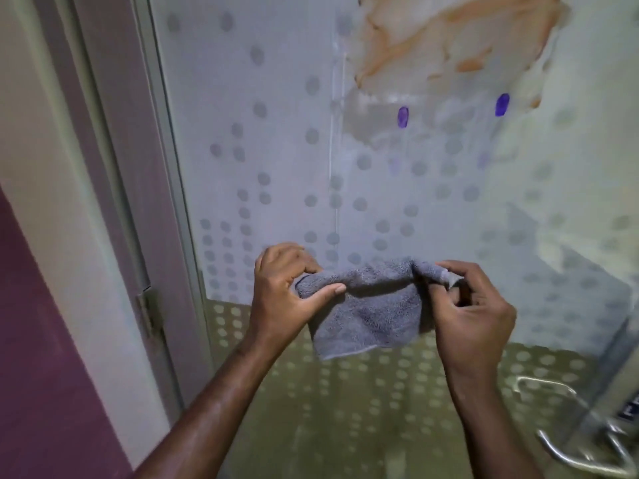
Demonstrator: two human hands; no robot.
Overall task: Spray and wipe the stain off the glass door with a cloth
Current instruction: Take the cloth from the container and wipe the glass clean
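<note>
The soft, limp grey cloth (366, 305) is pinched at its upper corners by the left hand (287, 288) and right hand (473, 312), best bunched before the far stain (449, 46) is wiped.

Single head-worn view, looking forward and down from close range onto the left hand (283, 288) and right hand (473, 312), both low in the middle of the picture. Faces a dotted glass door (276, 133) just beyond the hands, with wide-angle bending at the edges. No second view, so no shared part.
</note>
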